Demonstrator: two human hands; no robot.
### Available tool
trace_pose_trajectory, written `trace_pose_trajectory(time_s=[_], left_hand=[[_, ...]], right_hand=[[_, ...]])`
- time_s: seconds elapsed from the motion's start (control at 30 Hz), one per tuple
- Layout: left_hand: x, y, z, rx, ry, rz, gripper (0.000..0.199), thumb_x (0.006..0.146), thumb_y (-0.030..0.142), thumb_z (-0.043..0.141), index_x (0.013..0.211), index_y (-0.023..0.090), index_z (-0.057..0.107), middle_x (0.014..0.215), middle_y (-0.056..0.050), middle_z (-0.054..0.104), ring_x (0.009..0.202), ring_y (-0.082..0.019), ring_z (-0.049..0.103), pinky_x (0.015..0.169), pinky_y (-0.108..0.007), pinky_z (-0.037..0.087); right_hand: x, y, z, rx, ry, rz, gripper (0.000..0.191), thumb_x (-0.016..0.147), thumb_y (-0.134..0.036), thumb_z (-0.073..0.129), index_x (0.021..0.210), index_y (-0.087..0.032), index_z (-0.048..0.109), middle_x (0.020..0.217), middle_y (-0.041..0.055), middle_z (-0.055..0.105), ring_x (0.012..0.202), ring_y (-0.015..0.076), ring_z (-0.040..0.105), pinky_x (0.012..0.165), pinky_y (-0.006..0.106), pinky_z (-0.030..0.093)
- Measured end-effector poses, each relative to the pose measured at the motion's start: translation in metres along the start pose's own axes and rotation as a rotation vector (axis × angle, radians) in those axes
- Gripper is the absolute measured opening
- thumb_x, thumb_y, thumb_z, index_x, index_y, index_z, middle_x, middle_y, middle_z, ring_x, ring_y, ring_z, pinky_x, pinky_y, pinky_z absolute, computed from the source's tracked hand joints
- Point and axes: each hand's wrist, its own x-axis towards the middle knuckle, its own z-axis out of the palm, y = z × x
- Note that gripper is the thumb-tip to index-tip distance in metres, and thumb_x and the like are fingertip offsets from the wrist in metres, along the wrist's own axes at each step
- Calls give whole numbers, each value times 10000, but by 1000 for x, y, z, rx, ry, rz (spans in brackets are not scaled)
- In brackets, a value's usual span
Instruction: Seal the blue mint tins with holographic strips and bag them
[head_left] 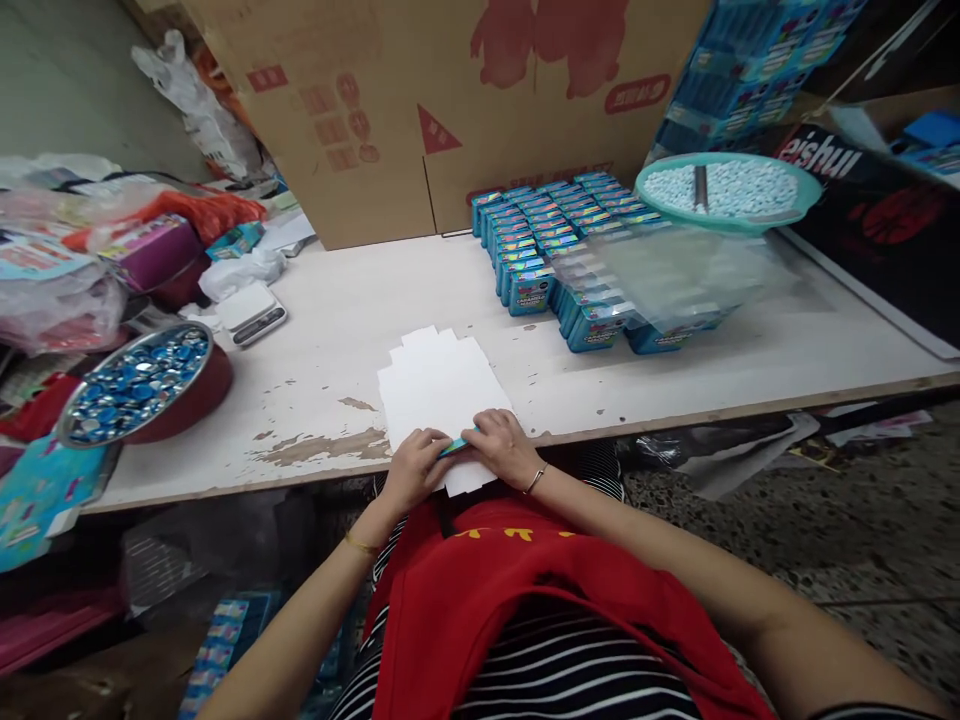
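Observation:
A die-cut cardboard sheet (442, 385) lies with its white side up, overhanging the table's front edge. It has stepped edges. Near its close end, a narrow blue printed strip (454, 447) shows between my hands. My left hand (416, 467) has its fingers closed on the sheet at the left end of this strip. At the right end my right hand (504, 447) grips it too, fingers pressed together. Whether the strip is a folded-up flap of the sheet or a separate piece, I cannot tell.
Rows of small blue boxes (529, 290) stand right of centre, partly under clear plastic (667, 270). Behind is a teal basin (810, 195) of pale candies. At left sit a red bowl (202, 390) of blue wrapped pieces and a white scale (251, 312). A large carton (450, 60) closes the back.

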Motion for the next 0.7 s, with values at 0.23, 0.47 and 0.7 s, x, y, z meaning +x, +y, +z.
trace_pose_trajectory(time_s=[0.23, 0.47, 0.7], left_hand=[[-12, 5, -34, -32, 4, -34, 524, 849, 450, 606, 1311, 217, 517, 1262, -124, 591, 1160, -255, 527, 975, -439, 445], [-35, -17, -38, -55, -10, -46, 320, 934, 328, 473, 1215, 251, 606, 1258, -89, 636, 1270, -246, 503, 1056, -498, 378], [-16, -10, -20, -401, 248, -497, 254, 877, 374, 541, 709, 191, 595, 703, -5, 594, 749, -155, 550, 718, -283, 451]], right_hand=[[2, -2, -13, 40, 53, -18, 154, 918, -221, 520, 822, -215, 641, 848, 57, 557, 830, 209, 416, 731, 321, 304], [8, 7, -13, 297, -34, -15, 224, 922, -218, 503, 707, -193, 558, 771, 25, 546, 788, 179, 437, 713, 299, 315], [5, 10, -16, 429, -41, 16, 267, 938, -424, 490, 890, -197, 623, 866, 53, 620, 868, 198, 523, 800, 336, 397]])
